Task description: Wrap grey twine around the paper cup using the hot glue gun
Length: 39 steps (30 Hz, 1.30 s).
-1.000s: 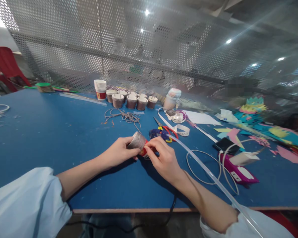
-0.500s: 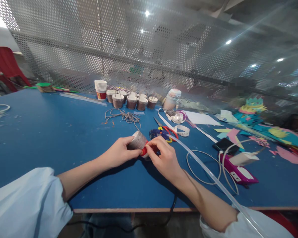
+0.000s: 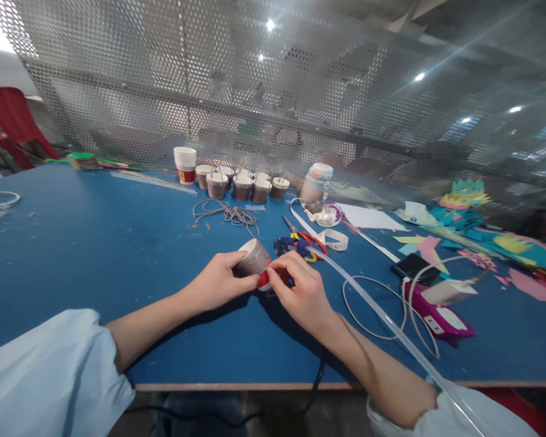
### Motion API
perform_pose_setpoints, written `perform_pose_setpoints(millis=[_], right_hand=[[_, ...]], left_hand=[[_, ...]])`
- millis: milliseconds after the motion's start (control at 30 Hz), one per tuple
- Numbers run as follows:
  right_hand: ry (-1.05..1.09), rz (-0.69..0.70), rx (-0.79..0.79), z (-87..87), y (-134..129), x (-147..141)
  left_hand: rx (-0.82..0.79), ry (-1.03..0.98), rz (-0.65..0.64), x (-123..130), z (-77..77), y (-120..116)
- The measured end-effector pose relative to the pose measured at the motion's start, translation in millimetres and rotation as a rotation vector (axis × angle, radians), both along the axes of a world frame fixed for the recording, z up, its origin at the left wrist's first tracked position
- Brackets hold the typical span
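My left hand [image 3: 222,278] is closed around a tilted paper cup [image 3: 253,260], thumb along its near side. Grey cord is wound over the upper part of this cup, while its lower end shows red. At the edge of the winding, my right hand [image 3: 298,285] has thumb and forefinger pinched against the cup, apparently on the cord; the fingertips partly hide it. From behind the cup, grey cord [image 3: 239,214] runs back to a loose heap on the table. A blue glue gun [image 3: 289,245] lies just beyond my right hand.
Several cord-wrapped cups [image 3: 242,187] stand at the back beside a stack of paper cups [image 3: 185,165]. Scissors [image 3: 316,243], a ribbon [image 3: 337,239] and a jar [image 3: 317,182] lie or stand right of centre. A purple power strip [image 3: 441,312] with white cable and a clear tube [image 3: 382,315] occupy the right.
Almost nothing differs. The cup has turned or tilted very slightly in my hands; both hands keep their places.
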State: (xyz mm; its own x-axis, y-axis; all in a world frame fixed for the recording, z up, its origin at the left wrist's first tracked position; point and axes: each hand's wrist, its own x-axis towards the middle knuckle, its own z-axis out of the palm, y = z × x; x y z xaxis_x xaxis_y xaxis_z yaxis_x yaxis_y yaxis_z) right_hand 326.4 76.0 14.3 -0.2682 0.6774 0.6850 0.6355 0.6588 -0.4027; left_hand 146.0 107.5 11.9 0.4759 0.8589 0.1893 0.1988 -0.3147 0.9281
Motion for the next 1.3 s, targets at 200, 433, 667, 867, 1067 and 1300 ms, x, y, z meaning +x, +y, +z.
perform_pose_setpoints(millis=[200,433,667,867,1067,1300], right_hand=[[0.001,-0.008,0.002,0.6,0.0,-0.1],[0.005,-0.014,-0.005,1.4,-0.9,1.0],[-0.01,-0.021,-0.017,0.7,-0.2,1.1],[0.01,-0.022,-0.026,2.1,-0.9,1.0],[0.031,-0.024,-0.021,2.7,-1.2,0.6],[0.033,-0.025,-0.028,2.6,-1.3,1.9]], left_hand=[[0.1,0.057,0.017,-1.2,1.0,-0.9],[0.135,0.06,0.039,-0.6,5.9,-3.5],[0.19,0.076,0.018,-1.4,4.7,-3.3],[0.242,0.099,0.05,-2.4,6.5,-2.9],[0.257,0.096,0.006,-3.4,6.6,-2.6],[0.227,0.092,0.005,-5.3,3.4,0.0]])
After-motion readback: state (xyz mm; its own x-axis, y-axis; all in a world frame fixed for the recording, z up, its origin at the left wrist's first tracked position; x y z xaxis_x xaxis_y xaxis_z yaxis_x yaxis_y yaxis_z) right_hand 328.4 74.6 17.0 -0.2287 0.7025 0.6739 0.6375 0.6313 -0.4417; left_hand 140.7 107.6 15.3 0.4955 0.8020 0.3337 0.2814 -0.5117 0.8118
